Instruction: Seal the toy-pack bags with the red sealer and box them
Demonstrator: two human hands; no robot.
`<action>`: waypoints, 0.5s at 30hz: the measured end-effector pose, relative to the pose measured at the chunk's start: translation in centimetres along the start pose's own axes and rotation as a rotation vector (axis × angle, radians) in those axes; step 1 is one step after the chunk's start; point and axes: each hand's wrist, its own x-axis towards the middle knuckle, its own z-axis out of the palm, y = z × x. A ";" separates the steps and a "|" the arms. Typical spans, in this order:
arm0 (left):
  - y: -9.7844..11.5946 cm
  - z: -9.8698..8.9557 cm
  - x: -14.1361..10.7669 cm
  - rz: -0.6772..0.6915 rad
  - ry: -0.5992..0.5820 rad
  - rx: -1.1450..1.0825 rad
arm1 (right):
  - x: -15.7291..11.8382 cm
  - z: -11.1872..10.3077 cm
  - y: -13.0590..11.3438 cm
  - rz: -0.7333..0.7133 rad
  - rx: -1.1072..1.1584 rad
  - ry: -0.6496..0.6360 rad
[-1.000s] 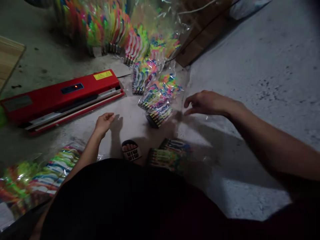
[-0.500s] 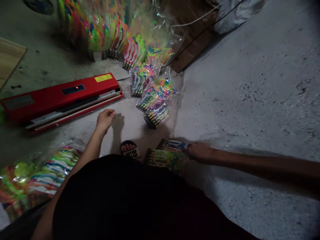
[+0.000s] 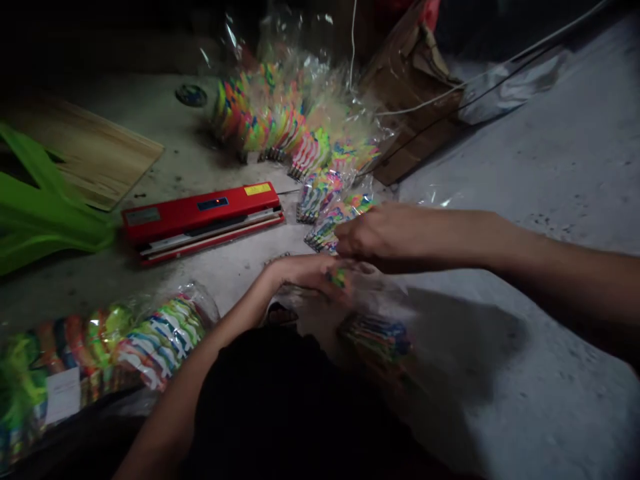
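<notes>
The left hand and the right hand are held half closed and close together above a clear plastic bag of colourful packs on the concrete floor, seemingly for keeping its film gathered, but the exact hold cannot be told.

Concrete floor throughout. Heat sealer lies on it, left of my right hand and behind my left hand. Row of bagged packs curves away behind the sealer's right end, toward a cardboard box at the back. Wooden board behind the sealer's left end; plastic sheet left of the sealer. Large bagged bundle in front of the sealer, beside my left forearm. Smaller bagged pack on the floor, just in front of my hands.
</notes>
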 end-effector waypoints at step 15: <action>-2.4 -7.2 -6.7 0.092 1.424 -0.410 | 11.6 15.5 9.6 -0.070 0.615 0.151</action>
